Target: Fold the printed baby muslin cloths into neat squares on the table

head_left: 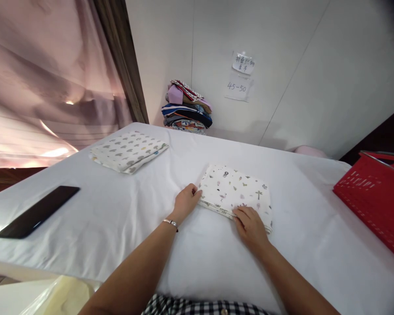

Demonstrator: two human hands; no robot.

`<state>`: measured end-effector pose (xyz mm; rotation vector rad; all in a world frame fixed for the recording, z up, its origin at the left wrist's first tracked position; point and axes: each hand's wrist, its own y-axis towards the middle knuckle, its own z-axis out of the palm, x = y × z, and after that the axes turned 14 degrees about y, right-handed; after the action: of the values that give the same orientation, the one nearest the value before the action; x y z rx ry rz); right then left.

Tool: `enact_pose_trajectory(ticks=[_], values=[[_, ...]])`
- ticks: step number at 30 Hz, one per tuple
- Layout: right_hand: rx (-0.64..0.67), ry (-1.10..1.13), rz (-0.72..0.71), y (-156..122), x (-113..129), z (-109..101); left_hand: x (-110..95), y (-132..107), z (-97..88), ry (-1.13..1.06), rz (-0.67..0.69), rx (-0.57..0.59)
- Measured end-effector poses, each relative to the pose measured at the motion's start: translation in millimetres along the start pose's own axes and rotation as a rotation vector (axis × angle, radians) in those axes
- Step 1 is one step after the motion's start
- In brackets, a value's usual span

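A white folded cloth [234, 188] printed with flamingos, palm trees and leaves lies flat on the white-covered table [190, 253] in front of me. My left hand [188, 199] pinches its left edge, fingers curled at the near left corner. At the near edge, my right hand [251, 226] grips the folded layers, its fingertips on top and its thumb by the side. Farther off to the left rests a second folded cloth [128, 151], white with grey tree-like shapes, touched by neither hand.
A dark flat panel [39, 212] lies at the table's left. On the right stands a red basket [374, 197] with a metal handle. Behind the table's far edge rises a pile of folded fabrics [187, 107]. Handwritten paper signs [238, 87] hang on the wall; a pink curtain [52, 78] hangs left.
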<state>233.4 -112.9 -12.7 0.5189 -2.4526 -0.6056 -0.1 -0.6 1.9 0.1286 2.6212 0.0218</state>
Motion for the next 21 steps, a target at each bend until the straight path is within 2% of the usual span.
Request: enact_pose_trajectory(ticks=[21], values=[[-0.026, 0.002, 0.001, 2.2, 0.0, 1.2, -1.3, -0.5, -2.3, -0.007, -0.006, 0.020]])
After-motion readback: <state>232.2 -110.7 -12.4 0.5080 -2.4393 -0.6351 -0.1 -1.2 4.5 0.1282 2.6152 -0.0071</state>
